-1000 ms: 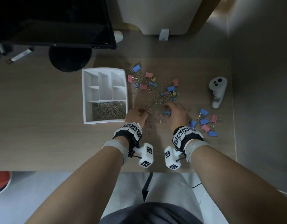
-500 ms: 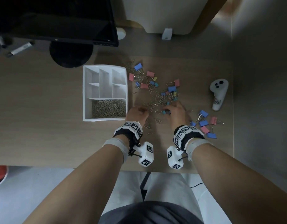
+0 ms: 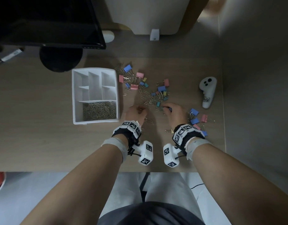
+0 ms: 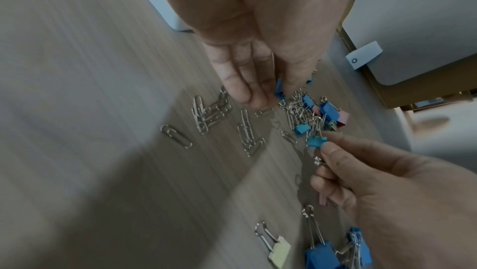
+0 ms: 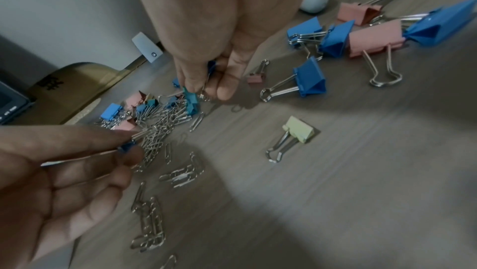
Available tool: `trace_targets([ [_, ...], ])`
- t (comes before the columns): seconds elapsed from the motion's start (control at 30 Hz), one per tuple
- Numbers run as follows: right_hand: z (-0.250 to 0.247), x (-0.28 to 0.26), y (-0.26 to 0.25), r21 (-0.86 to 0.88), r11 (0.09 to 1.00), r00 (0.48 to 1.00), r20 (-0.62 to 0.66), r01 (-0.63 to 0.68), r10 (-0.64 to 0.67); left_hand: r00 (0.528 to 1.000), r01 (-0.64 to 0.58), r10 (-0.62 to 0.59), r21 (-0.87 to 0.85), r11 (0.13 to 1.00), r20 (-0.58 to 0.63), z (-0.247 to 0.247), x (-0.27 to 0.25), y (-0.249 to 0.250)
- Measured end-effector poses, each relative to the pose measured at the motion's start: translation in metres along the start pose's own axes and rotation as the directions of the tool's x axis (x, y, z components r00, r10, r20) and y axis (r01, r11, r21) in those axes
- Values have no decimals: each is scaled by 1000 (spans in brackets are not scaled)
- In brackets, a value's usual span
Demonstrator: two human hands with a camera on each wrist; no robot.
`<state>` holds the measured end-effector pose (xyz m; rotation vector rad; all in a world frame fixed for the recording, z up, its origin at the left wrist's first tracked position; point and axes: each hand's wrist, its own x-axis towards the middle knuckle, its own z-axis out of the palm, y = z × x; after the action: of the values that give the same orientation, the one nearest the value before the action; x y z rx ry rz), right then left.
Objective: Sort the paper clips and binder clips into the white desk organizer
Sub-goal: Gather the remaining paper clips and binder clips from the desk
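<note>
The white desk organizer (image 3: pixel 75 95) stands left of centre, and its front compartment holds several paper clips (image 3: pixel 99 111). A loose pile of paper clips (image 3: pixel 149 99) mixed with small binder clips lies to its right. My left hand (image 3: pixel 136 111) is at the pile's near edge. It pinches a small blue binder clip (image 5: pixel 126 147) between thumb and fingers (image 4: pixel 247 91). My right hand (image 3: pixel 170 110) is beside it and pinches a teal binder clip (image 5: pixel 191 101). A second blue clip (image 5: pixel 211 65) is tucked in its curled fingers (image 5: pixel 224 87).
Larger blue and pink binder clips (image 3: pixel 196 117) lie right of my right hand, and more (image 3: pixel 132 78) lie behind the pile. A yellow binder clip (image 5: pixel 299 130) sits near my right wrist. A white controller (image 3: pixel 207 91) lies far right. The monitor stand (image 3: pixel 60 60) and a marker (image 3: pixel 10 56) are back left.
Both hands stay at the near edge of the pile with only small finger movements. The head view has shifted slightly.
</note>
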<state>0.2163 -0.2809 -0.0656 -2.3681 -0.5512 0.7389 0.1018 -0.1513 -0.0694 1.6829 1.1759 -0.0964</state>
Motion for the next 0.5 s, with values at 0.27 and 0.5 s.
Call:
trace_targets([
  [0.27, -32, -1, 21, 101, 986, 988, -60, -136, 142, 996, 53, -44, -133, 990, 72, 32, -5, 28],
  [0.5, -73, 3, 59, 48, 967, 961, -111, -249, 253, 968, 55, -17, -147, 988, 251, 84, -15, 63],
])
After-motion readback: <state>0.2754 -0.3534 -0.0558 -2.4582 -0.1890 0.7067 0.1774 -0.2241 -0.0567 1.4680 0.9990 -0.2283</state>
